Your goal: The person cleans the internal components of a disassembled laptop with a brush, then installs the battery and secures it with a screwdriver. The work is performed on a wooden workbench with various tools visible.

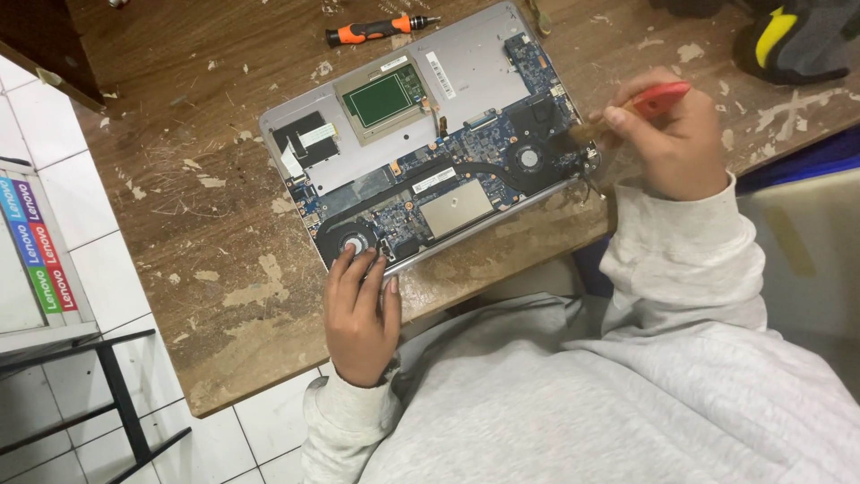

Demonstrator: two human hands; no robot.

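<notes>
An opened silver laptop [466, 76] lies bottom-up on a worn wooden table [224, 269], its blue circuit board [448, 152] and two fans exposed. My left hand [360, 314] rests flat on the laptop's near left corner, fingertips by the left fan [352, 242]. My right hand [672, 139] grips a brush with a red handle [661, 97]; its dark bristles [582, 133] touch the board near the right fan [528, 159]. I wear a light grey sweatshirt.
An orange-and-black screwdriver [381, 29] lies on the table beyond the laptop. A black and yellow object [793, 36] sits at the far right. White floor tiles [90, 233] and a black metal frame [116, 394] are at the left, beside a white panel with coloured stripes.
</notes>
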